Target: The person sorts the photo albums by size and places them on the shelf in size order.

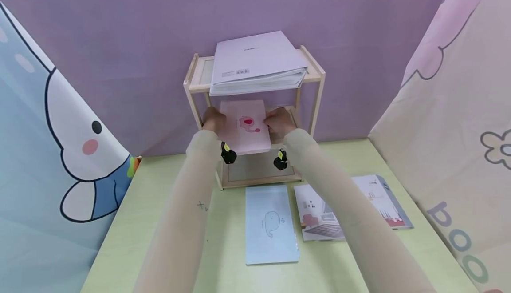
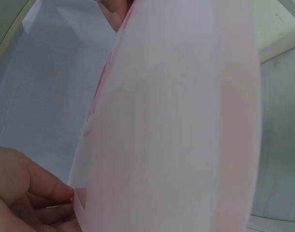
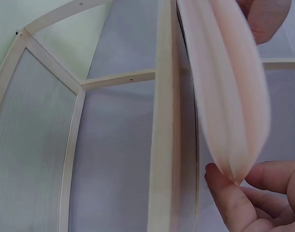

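Note:
Both hands hold a pink notebook [image 1: 235,136] with a red elephant-like drawing on its cover, at the middle level of a small wooden shelf rack [image 1: 319,102]. My left hand [image 1: 213,120] pinches its left edge; in the left wrist view, the thumb and fingers of the left hand [image 2: 29,193] meet at that edge. My right hand [image 1: 281,121] pinches the opposite edge. Seen from the right wrist, the pages of the notebook [image 3: 229,92] bow apart and narrow to the pinch of the right hand [image 3: 258,203]. Whether the notebook touches the middle shelf, I cannot tell.
Large white books [image 1: 255,60] lie on the rack's top shelf, overhanging its front. On the light green table [image 1: 167,222] before the rack lies a blue notebook [image 1: 271,244] with a whale drawing. Right of it are illustrated books [image 1: 375,195], partly behind the right sleeve. Printed cloths hang around.

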Motion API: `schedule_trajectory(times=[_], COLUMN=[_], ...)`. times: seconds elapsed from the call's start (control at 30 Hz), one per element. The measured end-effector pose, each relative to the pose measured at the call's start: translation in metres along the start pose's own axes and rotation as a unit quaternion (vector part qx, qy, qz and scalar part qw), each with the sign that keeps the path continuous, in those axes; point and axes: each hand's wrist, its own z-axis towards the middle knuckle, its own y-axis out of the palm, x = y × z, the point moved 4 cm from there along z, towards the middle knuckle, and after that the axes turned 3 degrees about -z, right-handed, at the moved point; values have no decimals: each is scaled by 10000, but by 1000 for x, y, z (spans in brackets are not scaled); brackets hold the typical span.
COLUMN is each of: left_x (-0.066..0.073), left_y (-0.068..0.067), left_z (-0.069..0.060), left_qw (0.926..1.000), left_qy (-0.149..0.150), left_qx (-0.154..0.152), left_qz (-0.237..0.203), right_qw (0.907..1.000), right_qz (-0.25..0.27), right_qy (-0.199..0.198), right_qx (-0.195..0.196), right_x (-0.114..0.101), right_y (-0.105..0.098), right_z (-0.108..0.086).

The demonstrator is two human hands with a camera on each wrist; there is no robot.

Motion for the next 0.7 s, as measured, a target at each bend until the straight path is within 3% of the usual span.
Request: schedule_trajectory(times=[0.07,0.23,0.33,0.43,0.53,0.57,0.7], left_x=[-2,9,8,-18,-45,-57,-83], left_y=[1,-4,-5,9,21,29,43], left_z=[5,-13,-11,35,79,101,145], left_qw=[9999,9990,9987,9972,9967,9954,9946], left_qy=[-19,-154,-124,54,-97,-33,-22], left_qx=[47,123,164,356,182,297,394], left_qz=[96,394,465,652,786,916,960], right_qw=[10000,9995,9990,9992,9995,9995,9991], right_qz=[-53,-225,-262,-237,-176,-182,-289], right_qy=[-2,-84,-118,-107,-70,-62,-37], right_qx=[23,225,341,310,258,251,299], right_x=[0,1,1,1,1,1,1], right_y=[2,5,8,12,16,17,19], right_z=[2,7,8,8,8,9,9])
